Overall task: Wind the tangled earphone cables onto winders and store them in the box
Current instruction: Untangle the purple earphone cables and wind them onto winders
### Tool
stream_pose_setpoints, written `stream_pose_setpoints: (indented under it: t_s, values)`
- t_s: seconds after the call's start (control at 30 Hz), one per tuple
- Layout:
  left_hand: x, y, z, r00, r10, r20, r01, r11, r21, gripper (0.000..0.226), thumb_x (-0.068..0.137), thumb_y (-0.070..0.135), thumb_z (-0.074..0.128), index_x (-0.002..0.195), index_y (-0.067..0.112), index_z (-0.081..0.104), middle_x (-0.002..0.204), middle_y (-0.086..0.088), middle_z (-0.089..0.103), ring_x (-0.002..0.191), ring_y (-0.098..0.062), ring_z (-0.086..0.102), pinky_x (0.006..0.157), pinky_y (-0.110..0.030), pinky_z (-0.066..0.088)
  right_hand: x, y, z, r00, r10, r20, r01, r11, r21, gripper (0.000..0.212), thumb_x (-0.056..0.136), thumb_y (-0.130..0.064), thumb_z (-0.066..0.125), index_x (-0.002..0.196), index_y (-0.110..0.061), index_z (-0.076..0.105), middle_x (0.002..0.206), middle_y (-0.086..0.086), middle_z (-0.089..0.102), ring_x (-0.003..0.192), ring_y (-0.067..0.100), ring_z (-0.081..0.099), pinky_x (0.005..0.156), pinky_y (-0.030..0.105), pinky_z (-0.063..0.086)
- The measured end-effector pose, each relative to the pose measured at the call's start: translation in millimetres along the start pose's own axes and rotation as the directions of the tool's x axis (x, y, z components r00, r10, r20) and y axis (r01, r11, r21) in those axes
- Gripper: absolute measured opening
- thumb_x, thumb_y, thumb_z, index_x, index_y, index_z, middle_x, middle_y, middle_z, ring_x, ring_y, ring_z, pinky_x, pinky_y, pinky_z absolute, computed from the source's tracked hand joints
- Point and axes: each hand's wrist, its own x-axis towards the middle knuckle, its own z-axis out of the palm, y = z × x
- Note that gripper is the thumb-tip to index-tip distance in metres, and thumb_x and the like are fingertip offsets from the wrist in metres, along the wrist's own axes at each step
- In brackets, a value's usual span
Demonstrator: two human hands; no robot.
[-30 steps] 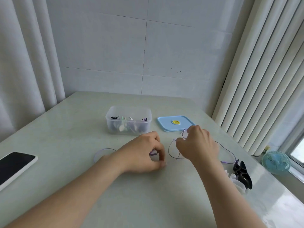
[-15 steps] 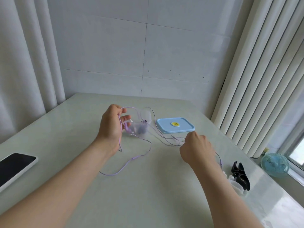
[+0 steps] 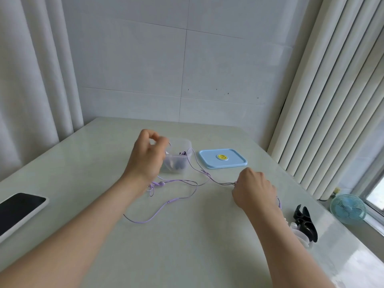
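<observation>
**Now: cable [image 3: 223, 184] strung between both hands**

Left hand [image 3: 148, 156], fingers curled, pinches the purple cable above the box [image 3: 184, 143]. Right hand [image 3: 254, 190] pinches it nearer, before the lid [image 3: 223, 159]. Slack loops lie on the worktop [image 3: 187, 246] between them.

You have a big pale table [image 3: 187, 256] in front of you. It is smooth and a bit shiny. On your left, near the table's edge, a phone [image 3: 19, 213] lies flat with its dark screen up. It has a white rim, maybe a case, but that is hard to tell. Behind the table is a wall [image 3: 166, 69] of big grey-white tiles. A long white curtain [image 3: 31, 90] hangs on your left. On your right hang tall cream folds [image 3: 332, 100], like another curtain. Low on your right a small blue fan [image 3: 348, 208] stands by the window [image 3: 376, 194], off the table. Bright light comes in through the glass.
</observation>
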Motion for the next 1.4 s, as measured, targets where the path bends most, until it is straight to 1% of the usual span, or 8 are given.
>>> stream_pose_setpoints:
  t_s: [0.2, 0.57, 0.77, 0.87, 0.93, 1.0, 1.2, 1.4]
  values:
    - [-18, -20, 1, 0.948, 0.049, 0.315, -0.307, 0.409, 0.859, 0.051, 0.083, 0.077, 0.060, 0.082, 0.027, 0.067, 0.083, 0.011, 0.062, 0.083, -0.017, 0.061, 0.063, -0.029, 0.048, 8, -9, 0, 0.958, -0.007, -0.287, 0.106, 0.937, 0.332, 0.019, 0.102, -0.026, 0.052, 0.096, -0.017, 0.068, 0.092, 0.006, 0.065, 0.083, 0.033, 0.053, 0.074, 0.037, 0.045]
    - [-12, -31, -2, 0.808, 0.036, 0.588, -0.545, 0.424, 0.724, 0.022, 0.092, 0.042, 0.060, 0.085, 0.023, 0.070, 0.103, 0.010, 0.046, 0.101, -0.015, 0.050, 0.089, -0.031, 0.041, 4, -17, -16, 0.953, 0.157, -0.259, 0.103, 0.637, 0.764, 0.032, 0.099, -0.018, 0.046, 0.069, -0.013, 0.037, 0.065, -0.001, 0.042, 0.065, 0.019, 0.038, 0.057, 0.035, 0.030]
    - [-13, -18, -7, 0.832, 0.015, 0.554, -0.540, 0.248, 0.804, 0.075, 0.084, 0.076, 0.018, 0.056, 0.014, 0.050, 0.070, 0.009, 0.048, 0.089, -0.017, 0.037, 0.091, -0.039, 0.036, 9, -16, -5, 0.999, -0.018, -0.049, 0.052, 0.528, 0.848, 0.027, 0.094, -0.020, 0.061, 0.077, -0.001, 0.069, 0.068, 0.007, 0.073, 0.062, 0.024, 0.065, 0.066, 0.037, 0.050]
    - [-15, -15, -1, 0.832, 0.165, 0.529, -0.554, 0.232, 0.799, 0.052, 0.101, 0.060, 0.026, 0.074, 0.028, 0.058, 0.083, 0.009, 0.057, 0.095, -0.022, 0.050, 0.087, -0.038, 0.035, 5, -19, -10, 0.983, -0.170, 0.076, -0.014, 0.336, 0.942, 0.018, 0.098, -0.013, 0.062, 0.095, -0.001, 0.073, 0.083, 0.012, 0.078, 0.068, 0.021, 0.070, 0.070, 0.035, 0.049]
    - [-17, -16, 4, 0.796, 0.190, 0.575, -0.605, 0.264, 0.751, 0.019, 0.101, 0.034, 0.051, 0.117, 0.038, 0.061, 0.116, 0.010, 0.057, 0.115, -0.021, 0.049, 0.096, -0.038, 0.037, 3, -21, -14, 0.966, -0.249, 0.074, 0.000, 0.285, 0.959, 0.019, 0.101, -0.013, 0.060, 0.097, -0.002, 0.074, 0.083, 0.014, 0.077, 0.069, 0.023, 0.070, 0.070, 0.035, 0.048]
    - [-20, -19, 12, 0.770, 0.210, 0.603, -0.635, 0.346, 0.690, 0.044, 0.096, 0.018, 0.060, 0.136, 0.034, 0.056, 0.128, 0.009, 0.051, 0.121, -0.020, 0.043, 0.103, -0.037, 0.035, 0, -22, -16, 0.949, -0.313, 0.048, 0.043, 0.276, 0.960, 0.021, 0.102, -0.013, 0.059, 0.096, -0.002, 0.075, 0.084, 0.015, 0.077, 0.069, 0.023, 0.069, 0.070, 0.035, 0.047]
    - [-42, -1, 32, 0.836, 0.128, 0.534, -0.340, 0.884, 0.321, 0.015, 0.093, 0.029, 0.055, 0.093, 0.025, 0.069, 0.087, 0.014, 0.070, 0.089, -0.005, 0.062, 0.084, -0.032, 0.048, -6, -24, -20, 0.914, -0.405, 0.001, 0.123, 0.282, 0.952, 0.028, 0.103, -0.012, 0.055, 0.094, -0.005, 0.080, 0.084, 0.012, 0.079, 0.070, 0.019, 0.063, 0.071, 0.034, 0.045]
    - [-40, 2, 32, 0.804, 0.016, 0.594, -0.106, 0.987, 0.117, 0.032, 0.103, 0.021, 0.047, 0.097, 0.013, 0.078, 0.098, 0.001, 0.079, 0.094, -0.013, 0.070, 0.093, -0.040, 0.050, -1, -22, -17, 0.955, -0.289, -0.062, 0.132, 0.230, 0.964, 0.024, 0.107, -0.016, 0.053, 0.106, -0.011, 0.076, 0.064, 0.009, 0.064, 0.058, 0.021, 0.055, 0.063, 0.032, 0.044]
